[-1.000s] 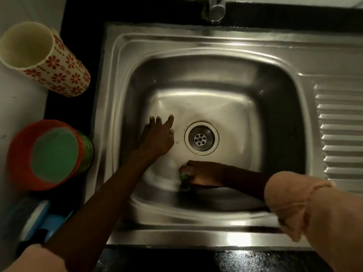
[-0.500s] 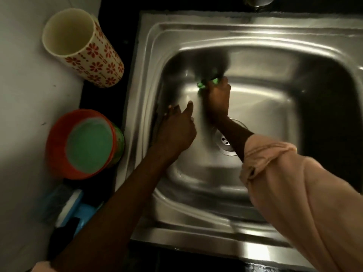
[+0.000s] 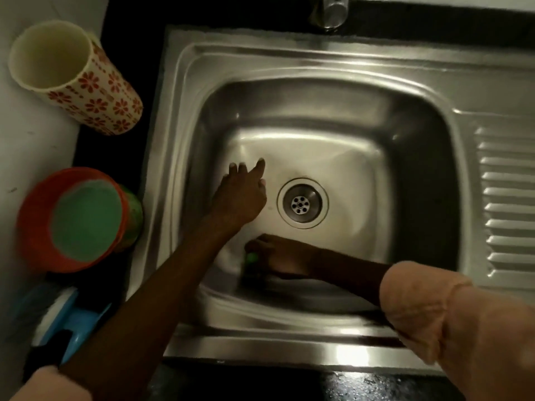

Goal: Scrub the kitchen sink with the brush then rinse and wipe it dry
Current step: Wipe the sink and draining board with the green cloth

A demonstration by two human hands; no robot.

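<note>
Down in the stainless steel kitchen sink point(image 3: 333, 73), the right hand point(image 3: 282, 257) is curled over a small green scrubbing brush point(image 3: 251, 258), fingers clamped round it and pressing it against the basin floor at the near-left corner, just short of the round perforated metal drain point(image 3: 302, 203). That low, flat hold looks chosen to put weight into the scrub where the floor curves up into the wall (grime tends to sit in that bend).

The left hand point(image 3: 241, 196) lies spread on the basin floor beside the drain, fingers straight and apart, gripping nothing; it reads as a brace, taking the person's lean while the other arm works.

Both peach sleeves point(image 3: 451, 322) are pushed up the forearms, presumably to stay dry.

Off to the left on the counter, a cream cup with red flowers point(image 3: 86, 85) and an orange bowl with green inside point(image 3: 72, 218) sit well clear of the basin. The chrome tap point(image 3: 330, 10) at the top shows no water running, so by my reckoning this is the scrubbing stage, with rinsing and wiping to come.
</note>
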